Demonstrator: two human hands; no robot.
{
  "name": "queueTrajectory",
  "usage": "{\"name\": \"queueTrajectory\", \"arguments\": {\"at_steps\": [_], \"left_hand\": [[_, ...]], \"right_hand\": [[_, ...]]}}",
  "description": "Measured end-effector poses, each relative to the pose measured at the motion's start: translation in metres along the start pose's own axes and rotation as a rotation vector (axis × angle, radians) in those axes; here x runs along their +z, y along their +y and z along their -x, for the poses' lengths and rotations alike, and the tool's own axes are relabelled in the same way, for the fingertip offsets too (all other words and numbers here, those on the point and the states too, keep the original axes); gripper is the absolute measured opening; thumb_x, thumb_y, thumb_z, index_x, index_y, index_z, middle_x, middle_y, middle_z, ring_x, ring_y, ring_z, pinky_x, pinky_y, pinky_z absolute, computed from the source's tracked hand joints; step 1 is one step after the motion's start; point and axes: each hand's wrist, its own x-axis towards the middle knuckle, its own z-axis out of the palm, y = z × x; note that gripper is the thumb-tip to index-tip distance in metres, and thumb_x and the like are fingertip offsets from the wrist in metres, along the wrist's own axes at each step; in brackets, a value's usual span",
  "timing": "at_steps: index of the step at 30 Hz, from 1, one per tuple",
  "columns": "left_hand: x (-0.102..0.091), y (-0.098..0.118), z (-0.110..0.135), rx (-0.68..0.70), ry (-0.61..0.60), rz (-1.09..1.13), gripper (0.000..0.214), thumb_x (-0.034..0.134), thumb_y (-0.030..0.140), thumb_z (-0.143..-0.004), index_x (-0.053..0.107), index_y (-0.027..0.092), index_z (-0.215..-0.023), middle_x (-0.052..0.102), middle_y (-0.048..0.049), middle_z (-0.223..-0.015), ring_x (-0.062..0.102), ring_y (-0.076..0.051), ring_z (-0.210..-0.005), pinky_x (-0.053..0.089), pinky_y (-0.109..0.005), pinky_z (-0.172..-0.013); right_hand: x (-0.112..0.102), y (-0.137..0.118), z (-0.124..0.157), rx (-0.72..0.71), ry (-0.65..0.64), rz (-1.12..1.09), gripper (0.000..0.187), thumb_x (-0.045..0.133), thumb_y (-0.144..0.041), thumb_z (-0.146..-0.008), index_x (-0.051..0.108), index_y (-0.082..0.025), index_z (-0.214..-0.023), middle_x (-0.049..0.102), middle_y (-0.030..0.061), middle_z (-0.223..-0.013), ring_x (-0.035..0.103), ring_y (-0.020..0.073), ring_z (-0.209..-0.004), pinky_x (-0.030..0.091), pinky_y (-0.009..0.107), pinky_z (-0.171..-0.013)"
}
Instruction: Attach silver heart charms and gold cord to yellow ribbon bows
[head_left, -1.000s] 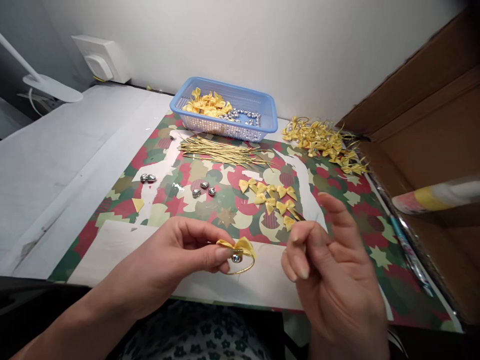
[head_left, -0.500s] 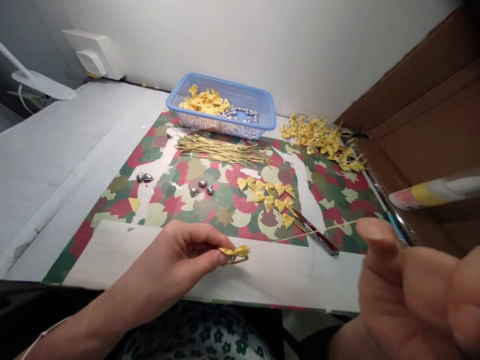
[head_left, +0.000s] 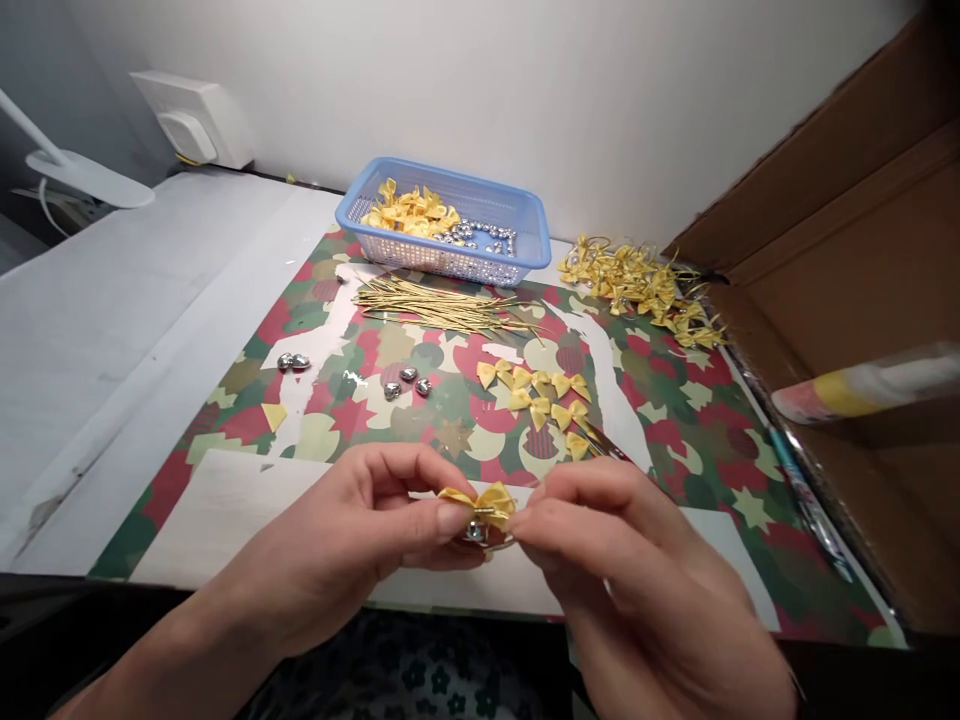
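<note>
My left hand (head_left: 390,530) pinches a yellow ribbon bow (head_left: 493,497) between thumb and index finger. A small silver bell or bead (head_left: 475,531) hangs just under the bow. On the right side of the bow, my right hand (head_left: 622,550) is closed with its fingertips pressed together at a thin gold cord (head_left: 501,546), which is partly hidden by the fingers. Behind my hands, several loose yellow bows (head_left: 540,410) lie on the patterned sheet. Three silver bells or beads (head_left: 407,375) sit to their left.
A blue basket (head_left: 442,262) holds yellow bows and silver beads. Gold cords (head_left: 442,303) lie before it. Finished-looking bows with cords (head_left: 637,285) are heaped at the back right. Dark tweezers (head_left: 611,450) are partly behind my right hand. A cardboard box (head_left: 847,260) and glue-like tube (head_left: 855,390) stand right.
My right hand has come in from the far right, where it held the cord stretched out, to the bow. The left hand still holds the bow in nearly the same place.
</note>
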Motion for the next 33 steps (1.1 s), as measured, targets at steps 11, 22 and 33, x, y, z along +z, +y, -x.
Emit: {"name": "queueTrajectory", "arguments": {"at_steps": [11,22,33], "left_hand": [[-0.002,-0.003,-0.001,0.007,0.021,0.001,0.008,0.090,0.023,-0.088,0.085,0.017,-0.085,0.086,-0.0019,-0.086,0.079,-0.011,-0.078,0.064,-0.016,-0.081],[-0.003,-0.002,0.000,0.014,0.093,-0.080,0.011,0.094,0.025,-0.084,0.084,0.020,-0.084,0.086,-0.0011,-0.087,0.079,-0.011,-0.082,0.064,-0.016,-0.083],[-0.004,-0.002,0.004,0.112,0.134,-0.209,0.008,0.093,0.028,-0.084,0.086,0.025,-0.083,0.085,0.0008,-0.087,0.080,-0.012,-0.084,0.061,-0.012,-0.081]], "right_hand": [[0.023,-0.007,0.017,-0.054,0.020,0.169,0.032,0.064,0.005,-0.091,0.073,-0.014,-0.116,0.062,0.0051,-0.082,0.059,0.0161,-0.071,0.054,0.030,-0.064],[0.035,-0.005,0.002,-0.087,0.100,0.181,0.017,0.067,-0.026,-0.099,0.080,-0.024,-0.110,0.062,0.0060,-0.076,0.061,0.0197,-0.069,0.053,0.031,-0.059],[0.040,-0.012,0.000,-0.128,0.128,0.252,0.019,0.059,-0.006,-0.095,0.076,-0.014,-0.098,0.056,0.0040,-0.069,0.051,0.0169,-0.062,0.043,0.030,-0.056]]}}
